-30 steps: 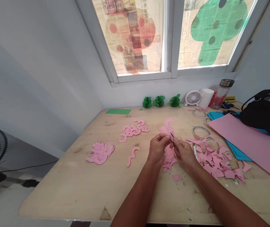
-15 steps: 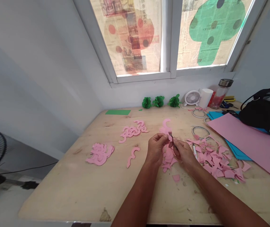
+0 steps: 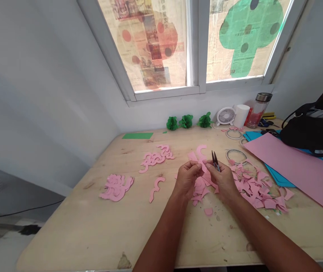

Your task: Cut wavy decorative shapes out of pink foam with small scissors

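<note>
Between the fingertips of my left hand (image 3: 188, 176) is a curved pink paper cutout (image 3: 201, 152), its hooked end pointing away from me. My right hand (image 3: 223, 178) holds a small pair of scissors (image 3: 215, 158), blades up and nearly together, while its thumb and finger also touch the cutout's edge. Below both hands lies a heap of pink paper pieces (image 3: 199, 189), partly hidden by them. A single wavy pink strip (image 3: 157, 187) rests left of my left hand. Farther left are a group of wavy cutouts (image 3: 156, 158) and a stack of pink cutouts (image 3: 117, 187).
Pink scraps (image 3: 259, 185) lie right of my right hand, near tape rings (image 3: 236, 155). A large pink sheet (image 3: 294, 166) covers blue sheets, beside a black bag (image 3: 314, 130). Along the wall stand green paper shapes (image 3: 186, 121), a small fan (image 3: 226, 116) and a glass bottle (image 3: 259, 111).
The scissors have come away from the paper and now point upward in my right hand. Its fingertips have moved onto the cutout, which my left hand still holds. The view has shifted slightly right.
</note>
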Available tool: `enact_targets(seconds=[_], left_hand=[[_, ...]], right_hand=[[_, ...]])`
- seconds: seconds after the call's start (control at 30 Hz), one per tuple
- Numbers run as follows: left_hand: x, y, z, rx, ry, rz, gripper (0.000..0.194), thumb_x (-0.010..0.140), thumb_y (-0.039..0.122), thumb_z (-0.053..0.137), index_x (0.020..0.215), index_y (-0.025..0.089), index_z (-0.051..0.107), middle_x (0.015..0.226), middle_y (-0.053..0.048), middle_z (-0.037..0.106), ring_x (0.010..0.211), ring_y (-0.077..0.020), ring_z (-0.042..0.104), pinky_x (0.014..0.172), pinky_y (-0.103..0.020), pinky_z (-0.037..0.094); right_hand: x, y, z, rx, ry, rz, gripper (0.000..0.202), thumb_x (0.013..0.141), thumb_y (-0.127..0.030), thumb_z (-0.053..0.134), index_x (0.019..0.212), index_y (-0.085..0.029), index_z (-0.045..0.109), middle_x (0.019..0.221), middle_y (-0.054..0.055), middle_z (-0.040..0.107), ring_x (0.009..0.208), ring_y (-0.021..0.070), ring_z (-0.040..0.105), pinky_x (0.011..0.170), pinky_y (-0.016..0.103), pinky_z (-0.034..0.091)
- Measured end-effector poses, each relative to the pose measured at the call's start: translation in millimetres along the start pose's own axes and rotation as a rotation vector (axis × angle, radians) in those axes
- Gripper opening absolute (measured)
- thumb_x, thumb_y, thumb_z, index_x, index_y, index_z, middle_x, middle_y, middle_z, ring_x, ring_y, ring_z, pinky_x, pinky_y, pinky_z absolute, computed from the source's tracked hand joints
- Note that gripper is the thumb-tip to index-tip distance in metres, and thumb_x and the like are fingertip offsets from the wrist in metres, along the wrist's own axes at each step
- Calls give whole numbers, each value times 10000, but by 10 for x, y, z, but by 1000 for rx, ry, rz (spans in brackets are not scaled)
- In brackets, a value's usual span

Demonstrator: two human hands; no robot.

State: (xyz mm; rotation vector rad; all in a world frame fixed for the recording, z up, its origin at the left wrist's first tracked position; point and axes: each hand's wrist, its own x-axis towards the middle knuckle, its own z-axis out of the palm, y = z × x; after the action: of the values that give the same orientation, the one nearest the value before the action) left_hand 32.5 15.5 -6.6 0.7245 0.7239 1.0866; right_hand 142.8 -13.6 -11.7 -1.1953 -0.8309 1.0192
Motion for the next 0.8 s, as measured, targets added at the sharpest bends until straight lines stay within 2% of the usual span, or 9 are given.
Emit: enact_targets(seconds=[0.2, 0.33, 0.6, 0.8], left_hand=[[-11, -10, 20, 31, -2, -11, 210, 543, 253, 730, 589, 130, 565, 534, 16, 507, 521, -81, 487, 575, -231, 409], [-2, -18, 5, 27, 2, -7, 203, 591, 283, 706, 623, 126, 582, 557, 6, 524, 520, -75, 475, 571, -230, 411], [25, -24, -6, 53, 73, 58, 193, 551, 259, 722, 586, 127, 586, 543, 24, 506, 496, -57, 445, 535, -204, 386], [42, 93, -80, 20, 176, 131, 197, 532, 251, 727, 587, 136, 578, 564, 22, 537, 500, -59, 468, 537, -211, 397]], right_hand=[[6, 22, 9, 10, 28, 10, 313, 615, -402, 680, 761, -138, 597, 488, -74, 340, 396, 58, 243, 372, 210, 171], [27, 66, -17, -50, -6, 3, 268, 630, -388, 657, 712, -143, 584, 478, -71, 336, 397, 62, 254, 369, 206, 185], [44, 135, -26, -161, -63, -47, 242, 657, -391, 618, 669, -156, 562, 466, -64, 343, 384, 64, 242, 347, 206, 158], [92, 176, -62, -175, 6, -35, 271, 620, -426, 631, 607, -168, 549, 423, -69, 342, 364, 72, 261, 352, 216, 166]])
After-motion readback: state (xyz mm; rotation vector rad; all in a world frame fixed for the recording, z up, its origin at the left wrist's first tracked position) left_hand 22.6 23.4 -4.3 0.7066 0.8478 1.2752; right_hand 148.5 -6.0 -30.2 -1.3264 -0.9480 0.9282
